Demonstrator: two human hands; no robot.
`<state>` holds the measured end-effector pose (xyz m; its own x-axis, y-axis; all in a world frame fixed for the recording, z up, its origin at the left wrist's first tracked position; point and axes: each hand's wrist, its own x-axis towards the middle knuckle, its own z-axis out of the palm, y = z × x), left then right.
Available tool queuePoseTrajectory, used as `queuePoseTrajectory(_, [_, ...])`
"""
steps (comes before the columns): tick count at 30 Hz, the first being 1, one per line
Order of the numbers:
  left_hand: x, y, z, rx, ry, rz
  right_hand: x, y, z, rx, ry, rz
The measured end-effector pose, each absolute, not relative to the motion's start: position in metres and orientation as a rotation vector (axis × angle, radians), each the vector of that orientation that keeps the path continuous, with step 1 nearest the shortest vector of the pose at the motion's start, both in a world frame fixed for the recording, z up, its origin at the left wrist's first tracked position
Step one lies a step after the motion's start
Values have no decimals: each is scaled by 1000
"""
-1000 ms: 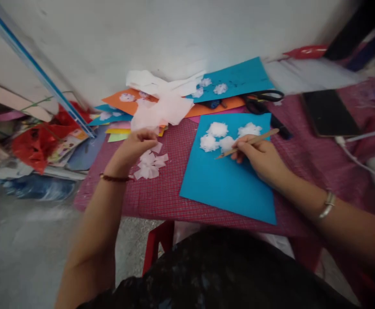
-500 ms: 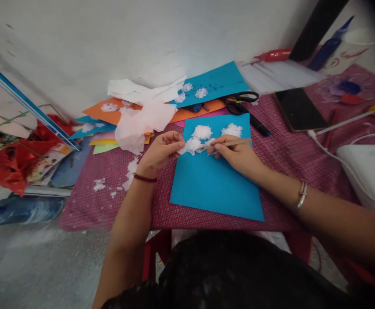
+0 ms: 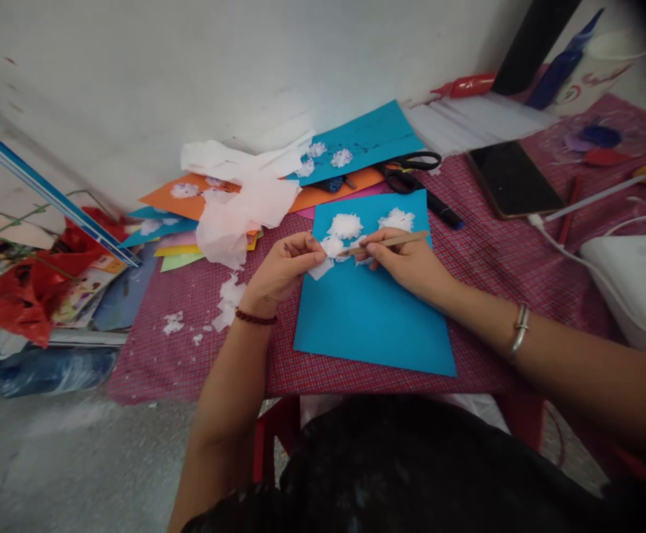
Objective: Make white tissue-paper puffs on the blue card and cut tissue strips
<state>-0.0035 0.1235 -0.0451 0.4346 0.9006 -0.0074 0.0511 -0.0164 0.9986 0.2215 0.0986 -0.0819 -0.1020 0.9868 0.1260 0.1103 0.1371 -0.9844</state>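
A blue sheet of paper [image 3: 378, 318] lies on the checked tablecloth in front of me, with several fluffy white paper tufts [image 3: 346, 226] near its far edge. My left hand [image 3: 294, 266] is closed in a pinch on a small piece of white tissue paper [image 3: 321, 269] at the sheet's left edge. A thin wooden stick [image 3: 397, 239] is gripped like a pencil in my right hand [image 3: 403, 259]. Its tip points left, close beside the tissue piece and a white tuft. Whether the tip touches them I cannot tell.
Crumpled white tissue paper [image 3: 250, 192] lies over coloured sheets by the wall. Black-handled scissors [image 3: 411, 166], a dark marker [image 3: 445, 211] and a phone [image 3: 514, 178] sit to the right. White paper scraps [image 3: 228, 300] are scattered on the left of the tablecloth [image 3: 161, 355].
My left hand has turned slightly, and more of the tissue piece shows below its fingertips. My right hand still holds the stick in nearly the same place. The whole view has shifted a little.
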Motion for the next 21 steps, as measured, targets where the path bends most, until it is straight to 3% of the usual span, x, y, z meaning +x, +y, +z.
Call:
queuePoseTrajectory(13, [-26, 137, -51, 1649, 1217, 639, 221, 98, -80, -1170, -1425, 1126])
queuePoseTrajectory(21, [-31, 137, -49, 1557, 1118, 782, 221, 100, -82, -1144, -1423, 1134])
